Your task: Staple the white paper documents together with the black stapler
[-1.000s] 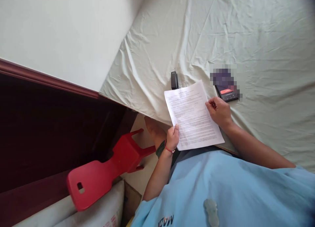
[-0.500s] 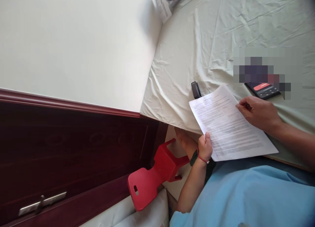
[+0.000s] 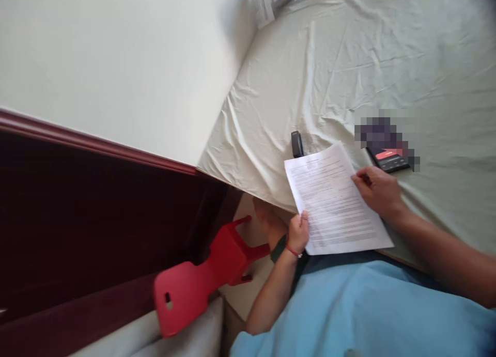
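Observation:
A printed sheet of paper (image 3: 333, 202) is held tilted over the near edge of the cloth-covered table, its lines of text too small to read. My left hand (image 3: 298, 232), with a red cord bracelet at the wrist, pinches the sheet's lower left edge with the thumb on top. At the right edge, my right hand (image 3: 377, 191) grips the paper between thumb and curled fingers. Just past the sheet's top left corner lies a small black object (image 3: 297, 144). Beyond my right hand rests a phone (image 3: 393, 163), its screen partly blurred out.
A pale green wrinkled cloth (image 3: 437, 88) covers the table. At its far left corner sits a clear plastic bag (image 3: 267, 8) with things in it. A red plastic chair (image 3: 217, 269) stands at lower left, beside a dark red wooden panel (image 3: 96, 207) below a white wall.
The view has shifted, so the paper, hands and chair appear further left. Both hands keep their hold on the sheet.

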Demonstrator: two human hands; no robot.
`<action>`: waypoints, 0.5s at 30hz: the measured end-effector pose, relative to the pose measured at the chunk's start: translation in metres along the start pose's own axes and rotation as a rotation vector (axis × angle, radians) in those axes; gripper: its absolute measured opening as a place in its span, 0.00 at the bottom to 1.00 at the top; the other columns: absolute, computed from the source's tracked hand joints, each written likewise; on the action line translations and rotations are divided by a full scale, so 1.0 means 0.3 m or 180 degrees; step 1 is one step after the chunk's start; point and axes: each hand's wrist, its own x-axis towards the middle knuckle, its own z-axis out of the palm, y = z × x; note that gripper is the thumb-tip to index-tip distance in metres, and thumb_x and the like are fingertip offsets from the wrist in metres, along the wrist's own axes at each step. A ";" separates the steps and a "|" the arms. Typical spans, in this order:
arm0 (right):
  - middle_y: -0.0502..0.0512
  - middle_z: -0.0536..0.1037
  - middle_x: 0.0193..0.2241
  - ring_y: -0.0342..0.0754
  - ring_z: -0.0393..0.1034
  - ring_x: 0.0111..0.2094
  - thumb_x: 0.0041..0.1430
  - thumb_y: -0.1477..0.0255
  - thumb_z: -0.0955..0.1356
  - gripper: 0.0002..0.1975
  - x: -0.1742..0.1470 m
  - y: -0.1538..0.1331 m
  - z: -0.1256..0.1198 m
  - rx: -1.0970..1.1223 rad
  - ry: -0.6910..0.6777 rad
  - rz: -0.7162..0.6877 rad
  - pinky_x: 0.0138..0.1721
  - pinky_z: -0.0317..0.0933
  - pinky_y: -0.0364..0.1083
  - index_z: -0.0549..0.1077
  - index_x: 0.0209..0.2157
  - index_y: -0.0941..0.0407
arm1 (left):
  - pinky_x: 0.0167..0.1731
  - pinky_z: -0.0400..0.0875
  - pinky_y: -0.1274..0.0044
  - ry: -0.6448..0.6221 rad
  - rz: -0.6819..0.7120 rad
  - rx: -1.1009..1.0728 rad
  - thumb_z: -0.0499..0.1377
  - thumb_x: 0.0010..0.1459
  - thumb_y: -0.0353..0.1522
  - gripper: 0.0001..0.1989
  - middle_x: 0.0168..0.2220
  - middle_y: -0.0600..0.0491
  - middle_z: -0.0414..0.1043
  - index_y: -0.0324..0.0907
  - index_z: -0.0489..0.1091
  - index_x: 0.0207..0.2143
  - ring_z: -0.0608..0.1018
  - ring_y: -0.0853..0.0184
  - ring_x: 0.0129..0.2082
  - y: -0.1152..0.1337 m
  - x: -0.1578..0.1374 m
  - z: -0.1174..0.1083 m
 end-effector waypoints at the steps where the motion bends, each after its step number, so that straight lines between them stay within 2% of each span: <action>1: 0.56 0.76 0.28 0.51 0.69 0.28 0.64 0.56 0.65 0.14 0.001 -0.002 -0.006 -0.0004 -0.0050 -0.0018 0.34 0.61 0.51 0.70 0.31 0.52 | 0.32 0.63 0.72 0.0026 0.0002 0.0021 0.43 0.57 0.68 0.41 0.27 0.46 0.68 0.38 0.65 0.26 0.68 0.65 0.29 0.004 -0.001 0.003; 5: 0.54 0.77 0.29 0.49 0.68 0.27 0.63 0.60 0.66 0.10 0.002 -0.015 -0.023 -0.0048 -0.0110 -0.0033 0.34 0.63 0.50 0.70 0.32 0.52 | 0.32 0.62 0.73 0.0055 0.0166 -0.0055 0.44 0.61 0.64 0.37 0.26 0.48 0.67 0.39 0.63 0.25 0.68 0.66 0.29 0.018 -0.009 0.007; 10: 0.53 0.77 0.32 0.46 0.65 0.25 0.61 0.62 0.68 0.09 0.008 -0.039 -0.044 0.0052 0.0043 -0.0083 0.35 0.64 0.50 0.73 0.37 0.52 | 0.32 0.61 0.73 0.0040 0.0301 -0.0029 0.42 0.63 0.62 0.36 0.26 0.48 0.68 0.39 0.64 0.26 0.68 0.66 0.28 0.022 -0.004 0.009; 13: 0.52 0.77 0.32 0.45 0.65 0.26 0.60 0.64 0.69 0.08 0.001 -0.071 -0.115 0.0283 0.0186 -0.0063 0.33 0.64 0.48 0.74 0.36 0.53 | 0.31 0.61 0.73 0.0043 0.0328 -0.0027 0.43 0.64 0.60 0.34 0.25 0.49 0.66 0.39 0.63 0.26 0.67 0.67 0.27 0.022 0.004 0.011; 15: 0.51 0.76 0.30 0.44 0.66 0.26 0.61 0.63 0.71 0.08 -0.013 -0.109 -0.193 0.0687 0.0102 -0.0053 0.30 0.63 0.46 0.75 0.36 0.54 | 0.29 0.59 0.74 0.0000 0.0346 -0.0034 0.43 0.63 0.59 0.34 0.24 0.50 0.64 0.40 0.62 0.25 0.65 0.68 0.26 0.026 0.008 0.012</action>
